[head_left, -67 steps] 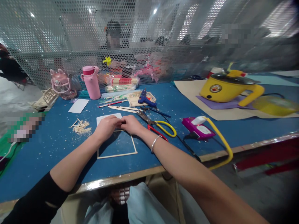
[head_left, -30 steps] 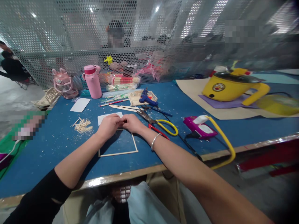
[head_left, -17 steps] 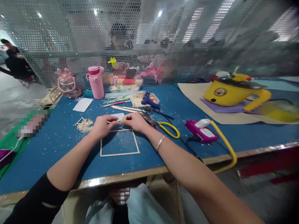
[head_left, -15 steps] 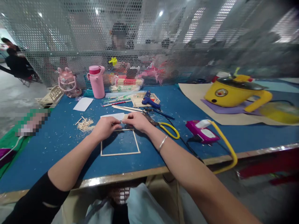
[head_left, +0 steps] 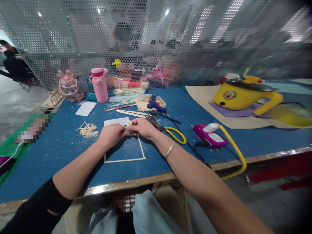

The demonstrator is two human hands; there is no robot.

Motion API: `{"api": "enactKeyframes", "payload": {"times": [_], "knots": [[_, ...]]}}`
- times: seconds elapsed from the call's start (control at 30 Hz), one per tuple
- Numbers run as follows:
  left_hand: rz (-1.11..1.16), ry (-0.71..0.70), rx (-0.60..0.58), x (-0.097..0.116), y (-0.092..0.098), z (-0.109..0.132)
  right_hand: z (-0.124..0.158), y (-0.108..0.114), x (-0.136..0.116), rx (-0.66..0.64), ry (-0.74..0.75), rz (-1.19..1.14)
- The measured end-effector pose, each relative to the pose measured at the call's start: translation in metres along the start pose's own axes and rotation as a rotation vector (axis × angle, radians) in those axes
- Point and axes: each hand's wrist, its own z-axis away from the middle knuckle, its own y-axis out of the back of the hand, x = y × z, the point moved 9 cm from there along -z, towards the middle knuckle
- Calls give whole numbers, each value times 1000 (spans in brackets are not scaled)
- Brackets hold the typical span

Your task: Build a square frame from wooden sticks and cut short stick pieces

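Between the fingertips of my right hand [head_left: 141, 127] is a small bundle of wooden sticks [head_left: 130, 123], pinched upright. My left hand [head_left: 112, 133] is closed with thumb and fingers together, its tips meeting the right hand's at the bundle's lower end; whether it grips the sticks too is hard to see. Below both hands a rectangular frame of thin wooden sticks [head_left: 125, 160] lies flat, its far left part covered by my left hand. Just behind the hands rests a white paper sheet [head_left: 114, 121]. Yellow-handled scissors [head_left: 175, 135] lie beside my right wrist.
A pile of wood bits [head_left: 88, 130] is at left. Behind are a pink thermos [head_left: 100, 87], a blue glue gun [head_left: 156, 104] and long loose sticks [head_left: 131, 113]. On the right sit a purple power socket [head_left: 210, 136] with a yellow cord and a yellow pot [head_left: 237, 96].
My left hand has moved slightly right, closing up to the right hand at the stick bundle. The right hand keeps its pinch, and the stick frame stays where it was.
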Motion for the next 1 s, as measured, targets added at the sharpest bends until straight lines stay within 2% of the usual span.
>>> {"api": "enactKeyframes", "payload": {"times": [0.27,0.4,0.5,0.67,0.83,0.9,1.0], "knots": [[-99,119,-11,-1,3,3,1,-2,0,-2,24,87],[-67,161,-21,-12,2,0,-6,1,1,23,81,229],[77,163,-22,-26,0,-2,-13,2,1,50,139,357],[365,194,78,-46,-1,-3,-17,-4,-2,52,216,524],[473,104,82,-29,-3,-8,-15,-8,-4,52,261,600],[430,53,115,-19,1,-9,-14,-8,-5,57,271,617],[244,-58,170,-6,7,-8,-14,-8,-5,54,272,633]]}}
